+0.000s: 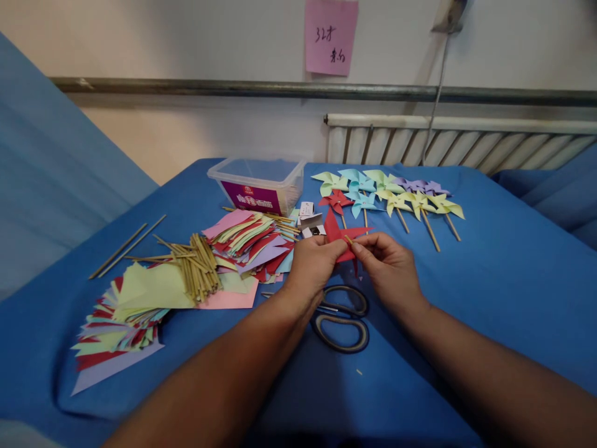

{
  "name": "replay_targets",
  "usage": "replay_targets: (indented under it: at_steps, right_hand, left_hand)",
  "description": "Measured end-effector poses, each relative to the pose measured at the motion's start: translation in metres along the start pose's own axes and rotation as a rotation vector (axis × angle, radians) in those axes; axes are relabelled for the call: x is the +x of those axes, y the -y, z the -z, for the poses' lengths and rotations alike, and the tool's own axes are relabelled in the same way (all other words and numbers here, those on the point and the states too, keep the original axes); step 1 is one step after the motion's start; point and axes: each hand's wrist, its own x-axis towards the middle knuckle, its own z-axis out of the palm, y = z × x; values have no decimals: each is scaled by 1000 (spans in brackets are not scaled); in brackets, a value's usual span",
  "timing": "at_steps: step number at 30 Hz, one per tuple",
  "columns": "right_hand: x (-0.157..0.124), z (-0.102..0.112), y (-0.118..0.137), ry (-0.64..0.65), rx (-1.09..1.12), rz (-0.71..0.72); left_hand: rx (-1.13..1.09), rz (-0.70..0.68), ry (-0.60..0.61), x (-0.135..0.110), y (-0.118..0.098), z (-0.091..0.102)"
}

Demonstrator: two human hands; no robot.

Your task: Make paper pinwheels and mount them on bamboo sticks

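Observation:
Between my hands is a red paper pinwheel [333,227], its points spread outward. My left hand [310,258] is closed on its left side, thumb against the paper. Close by on the right, my right hand [392,264] pinches a thin wooden stick [349,240], whose end shows at the pinwheel's middle; the rest is hidden by the fingers. Under my left wrist lie scissors [345,336] with dark handles, blades partly covered. Small white boxes [306,209], one of them opened, stand just beyond my left hand.
Finished pinwheels [396,200] in several colours lie at the back right. A clear plastic tub [291,186] stands at the back. Coloured paper stacks [247,239], a fanned paper pile [121,336] and a heap of sticks [198,267] cover the left of the blue-clothed table [513,298].

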Motion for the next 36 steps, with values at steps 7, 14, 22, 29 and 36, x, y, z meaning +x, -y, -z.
replay_targets:
  at_steps: [7,14,22,29,36]
  right_hand:
    - [2,-1,2,-1,47,-73]
    - [3,1,-1,5,-10,-35]
    - [2,1,-3,12,-65,21]
    - [2,2,-7,9,-82,50]
    - [3,3,-10,18,-88,72]
  left_hand:
    - [27,21,22,5,3,4]
    - [32,29,58,7,3,5]
    - [37,41,84,7,3,5]
    - [37,25,91,5,1,5]
    - [49,30,98,8,3,7]
